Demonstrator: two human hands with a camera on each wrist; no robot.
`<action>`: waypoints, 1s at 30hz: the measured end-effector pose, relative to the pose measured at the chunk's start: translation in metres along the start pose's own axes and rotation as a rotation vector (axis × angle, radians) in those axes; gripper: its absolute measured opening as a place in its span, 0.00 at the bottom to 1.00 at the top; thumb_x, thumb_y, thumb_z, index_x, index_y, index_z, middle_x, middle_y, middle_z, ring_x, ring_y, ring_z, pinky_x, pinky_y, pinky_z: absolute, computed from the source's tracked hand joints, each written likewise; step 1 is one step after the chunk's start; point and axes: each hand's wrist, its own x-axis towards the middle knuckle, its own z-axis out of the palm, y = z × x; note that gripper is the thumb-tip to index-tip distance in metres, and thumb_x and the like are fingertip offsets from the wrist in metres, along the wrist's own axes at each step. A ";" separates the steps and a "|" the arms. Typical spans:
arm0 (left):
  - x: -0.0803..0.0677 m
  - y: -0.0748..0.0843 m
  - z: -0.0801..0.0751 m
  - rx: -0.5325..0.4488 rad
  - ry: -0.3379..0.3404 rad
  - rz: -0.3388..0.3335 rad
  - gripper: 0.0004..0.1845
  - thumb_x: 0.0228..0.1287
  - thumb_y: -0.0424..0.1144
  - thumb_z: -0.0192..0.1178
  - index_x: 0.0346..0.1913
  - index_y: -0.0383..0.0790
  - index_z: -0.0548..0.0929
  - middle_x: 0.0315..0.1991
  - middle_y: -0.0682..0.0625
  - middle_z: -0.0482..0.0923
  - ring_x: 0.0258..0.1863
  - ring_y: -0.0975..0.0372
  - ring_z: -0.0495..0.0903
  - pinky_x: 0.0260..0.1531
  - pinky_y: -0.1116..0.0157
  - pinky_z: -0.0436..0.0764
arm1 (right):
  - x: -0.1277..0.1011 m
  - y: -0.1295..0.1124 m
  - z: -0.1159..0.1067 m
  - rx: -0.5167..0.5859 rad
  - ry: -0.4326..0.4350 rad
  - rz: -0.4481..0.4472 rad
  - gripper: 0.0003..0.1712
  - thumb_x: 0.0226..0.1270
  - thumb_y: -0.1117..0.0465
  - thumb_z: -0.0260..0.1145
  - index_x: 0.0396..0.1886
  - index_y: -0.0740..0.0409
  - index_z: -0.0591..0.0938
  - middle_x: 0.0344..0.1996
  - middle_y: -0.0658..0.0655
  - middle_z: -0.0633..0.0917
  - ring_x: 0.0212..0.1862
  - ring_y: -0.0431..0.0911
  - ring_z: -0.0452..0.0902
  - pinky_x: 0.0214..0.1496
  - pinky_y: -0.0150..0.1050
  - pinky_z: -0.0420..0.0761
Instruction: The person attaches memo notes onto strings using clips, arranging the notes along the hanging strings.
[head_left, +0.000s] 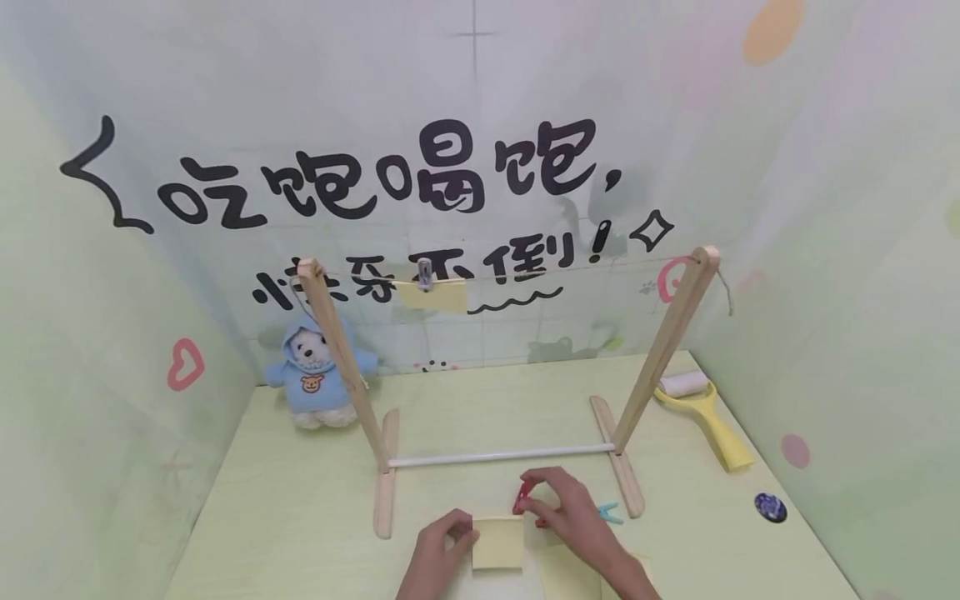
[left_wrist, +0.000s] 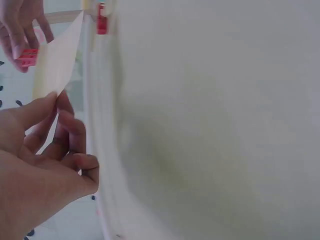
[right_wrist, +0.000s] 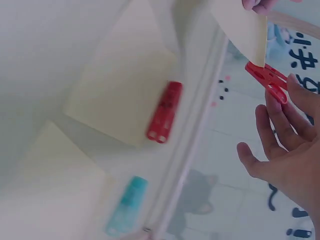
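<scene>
My left hand [head_left: 438,550] pinches a small yellow sheet of paper [head_left: 497,546] by its left edge, thumb [left_wrist: 42,107] on one side and fingers on the other. In my right hand [head_left: 581,521] a red clothespin [right_wrist: 270,82] is pinched between thumb and fingertips. Its tip is right at a corner of the sheet in the right wrist view. A second red clothespin [right_wrist: 165,112] and a light blue clothespin [right_wrist: 127,205] lie on the table beside more yellow paper sheets [right_wrist: 120,80], partly under my right arm in the head view.
Ahead stands a wooden frame [head_left: 660,358] with a white crossbar [head_left: 502,456] and a string on top. A metal-looking clip [head_left: 425,275] holds a yellow sheet [head_left: 442,298] there. A plush toy [head_left: 318,383], a yellow-handled roller [head_left: 708,417] and a dark blue oval object [head_left: 770,507] are around it.
</scene>
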 end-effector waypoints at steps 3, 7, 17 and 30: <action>0.013 0.023 -0.008 -0.016 0.059 -0.038 0.10 0.68 0.45 0.64 0.44 0.44 0.87 0.35 0.53 0.87 0.36 0.76 0.77 0.41 0.71 0.77 | 0.018 -0.018 -0.024 -0.070 0.041 -0.089 0.17 0.60 0.63 0.73 0.49 0.53 0.81 0.42 0.50 0.87 0.47 0.41 0.84 0.46 0.33 0.85; 0.032 0.050 -0.020 -0.029 0.150 -0.024 0.09 0.69 0.48 0.63 0.45 0.48 0.87 0.35 0.55 0.87 0.37 0.75 0.77 0.43 0.71 0.75 | 0.041 -0.044 -0.055 -0.160 0.065 -0.198 0.18 0.56 0.66 0.76 0.47 0.54 0.82 0.42 0.47 0.87 0.51 0.42 0.82 0.57 0.28 0.77; 0.056 0.103 -0.043 -0.114 0.282 0.074 0.05 0.68 0.45 0.65 0.42 0.51 0.87 0.35 0.56 0.86 0.38 0.71 0.77 0.46 0.66 0.73 | 0.069 -0.088 -0.101 -0.308 0.136 -0.330 0.18 0.51 0.68 0.79 0.41 0.53 0.83 0.50 0.52 0.81 0.55 0.45 0.77 0.58 0.24 0.72; 0.095 0.173 -0.076 -0.173 0.387 0.260 0.08 0.69 0.43 0.65 0.45 0.46 0.89 0.36 0.50 0.87 0.36 0.67 0.78 0.39 0.72 0.70 | 0.108 -0.160 -0.143 -0.324 0.173 -0.477 0.17 0.50 0.71 0.79 0.41 0.59 0.85 0.52 0.59 0.79 0.57 0.49 0.77 0.66 0.19 0.68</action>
